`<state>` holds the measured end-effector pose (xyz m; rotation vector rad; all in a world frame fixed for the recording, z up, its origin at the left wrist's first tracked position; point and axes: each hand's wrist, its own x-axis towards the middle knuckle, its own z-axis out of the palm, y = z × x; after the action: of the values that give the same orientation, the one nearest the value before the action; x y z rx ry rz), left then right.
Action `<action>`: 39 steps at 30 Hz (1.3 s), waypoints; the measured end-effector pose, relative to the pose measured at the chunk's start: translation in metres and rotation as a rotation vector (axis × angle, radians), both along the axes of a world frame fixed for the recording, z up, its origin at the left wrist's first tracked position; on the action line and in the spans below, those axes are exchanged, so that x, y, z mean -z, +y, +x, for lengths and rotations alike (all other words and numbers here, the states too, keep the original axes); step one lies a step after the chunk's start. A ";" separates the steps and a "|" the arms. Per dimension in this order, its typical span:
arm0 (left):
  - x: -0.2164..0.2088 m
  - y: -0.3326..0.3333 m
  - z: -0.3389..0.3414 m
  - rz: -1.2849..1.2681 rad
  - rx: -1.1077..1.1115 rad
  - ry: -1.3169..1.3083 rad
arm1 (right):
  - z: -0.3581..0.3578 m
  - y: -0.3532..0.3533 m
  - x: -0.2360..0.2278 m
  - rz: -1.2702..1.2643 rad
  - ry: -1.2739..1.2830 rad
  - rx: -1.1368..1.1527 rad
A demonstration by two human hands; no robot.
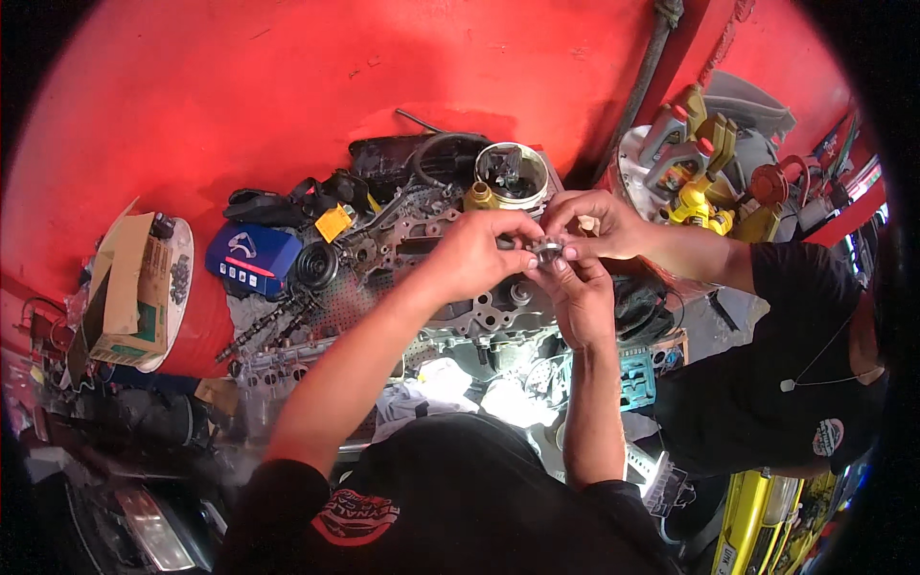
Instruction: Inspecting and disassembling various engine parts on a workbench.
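Observation:
Over the engine bench, a small round metal part with a ring-like rim is held up between several fingertips. My left hand comes from the left, thumb and fingers closed on the part's near-left side. From below, my right hand pinches it with thumb and fingers. A co-worker's hand reaches in from the right, its fingertips at the same part. The fingers cover much of it, so its exact kind is hidden. Beneath the hands lies a metal engine cylinder head.
A white bucket of dark parts stands behind the hands. Left are a blue case, a camshaft and a cardboard box on a drum. Oil bottles stand on another drum at right. A teal tool case sits near the co-worker.

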<state>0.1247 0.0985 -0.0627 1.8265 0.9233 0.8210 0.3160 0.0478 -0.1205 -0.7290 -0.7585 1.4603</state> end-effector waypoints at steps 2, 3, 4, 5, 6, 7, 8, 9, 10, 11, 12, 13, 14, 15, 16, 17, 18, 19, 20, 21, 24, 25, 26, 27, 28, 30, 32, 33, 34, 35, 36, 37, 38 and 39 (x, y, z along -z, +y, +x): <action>0.002 -0.014 0.007 0.152 -0.058 0.007 | 0.000 0.001 0.004 0.000 0.033 0.033; 0.002 -0.020 0.010 0.310 -0.137 0.022 | -0.001 0.001 0.006 0.066 0.107 0.003; 0.002 -0.025 0.014 0.292 -0.125 0.033 | -0.001 0.001 0.008 0.011 0.074 0.050; 0.001 -0.028 0.017 0.481 -0.146 0.071 | -0.002 0.000 0.009 -0.007 0.091 0.069; 0.001 -0.031 0.019 0.686 -0.174 0.098 | -0.003 -0.001 0.010 -0.024 0.108 0.089; 0.001 -0.033 0.021 0.800 -0.159 0.112 | -0.003 -0.003 0.010 -0.021 0.140 0.074; 0.001 -0.035 0.022 0.783 -0.135 0.131 | -0.003 -0.005 0.011 -0.008 0.118 0.100; 0.002 -0.036 0.024 0.897 -0.145 0.195 | -0.003 -0.008 0.010 -0.012 0.182 0.087; 0.004 -0.037 0.026 1.019 -0.165 0.234 | -0.002 -0.010 0.009 0.025 0.282 0.026; 0.005 -0.038 0.026 1.094 -0.178 0.247 | -0.002 -0.012 0.008 0.045 0.342 0.002; 0.007 -0.039 0.027 1.084 -0.160 0.272 | -0.001 -0.013 0.006 -0.007 0.313 0.062; 0.009 -0.040 0.027 1.124 -0.152 0.292 | -0.001 -0.015 0.005 0.045 0.388 0.012; 0.011 -0.040 0.028 1.168 -0.156 0.274 | -0.001 -0.016 0.004 0.116 0.463 -0.064; 0.013 -0.041 0.027 1.143 -0.133 0.279 | -0.001 -0.017 0.004 0.127 0.474 -0.071; 0.015 -0.041 0.027 1.137 -0.113 0.322 | -0.001 -0.018 0.004 0.114 0.486 -0.041; 0.017 -0.042 0.026 1.114 -0.119 0.286 | -0.001 -0.019 0.005 0.125 0.538 -0.065; 0.020 -0.043 0.025 1.097 -0.137 0.218 | -0.001 -0.020 0.006 0.151 0.578 -0.110; 0.023 -0.045 0.023 1.052 -0.151 0.176 | -0.001 -0.022 0.008 0.137 0.594 -0.082; 0.027 -0.050 0.019 1.050 -0.132 0.200 | -0.001 -0.023 0.010 0.138 0.601 -0.084; 0.032 -0.056 0.014 0.977 -0.188 0.175 | 0.000 -0.024 0.012 0.144 0.599 -0.101; 0.052 -0.079 -0.011 0.852 -0.253 0.156 | 0.004 -0.026 0.018 0.100 0.573 -0.127; 0.060 -0.088 -0.022 0.771 -0.282 0.176 | 0.004 -0.026 0.019 0.107 0.587 -0.129; 0.068 -0.098 -0.033 0.682 -0.323 0.176 | 0.005 -0.027 0.020 0.089 0.594 -0.103; 0.076 -0.108 -0.044 0.689 -0.307 0.199 | 0.005 -0.028 0.021 0.081 0.596 -0.097; 0.084 -0.119 -0.056 0.605 -0.358 0.226 | 0.006 -0.028 0.021 0.083 0.594 -0.112; 0.098 -0.139 -0.077 0.516 -0.406 0.254 | 0.007 -0.030 0.021 0.073 0.603 -0.086; 0.110 -0.157 -0.094 0.453 -0.500 0.297 | 0.007 -0.031 0.021 0.071 0.603 -0.083; 0.116 -0.166 -0.098 0.442 -0.486 0.314 | 0.007 -0.032 0.021 0.068 0.595 -0.069; 0.120 -0.173 -0.102 0.361 -0.510 0.311 | 0.006 -0.032 0.021 0.074 0.582 -0.078; 0.124 -0.177 -0.104 0.314 -0.543 0.272 | 0.006 -0.032 0.021 0.061 0.583 -0.057; 0.127 -0.180 -0.104 0.279 -0.538 0.305 | 0.005 -0.033 0.021 0.060 0.583 -0.061; 0.130 -0.182 -0.103 0.259 -0.523 0.265 | 0.004 -0.033 0.022 0.066 0.580 -0.082; 0.131 -0.182 -0.102 0.256 -0.515 0.204 | 0.003 -0.033 0.022 0.058 0.582 -0.072; 0.131 -0.182 -0.101 0.241 -0.515 0.223 | 0.002 -0.034 0.022 0.057 0.590 -0.069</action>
<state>0.0232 -0.0833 -0.1939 1.9392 1.5341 1.0929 0.3183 0.0141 -0.1423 -0.2019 -0.3677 1.5989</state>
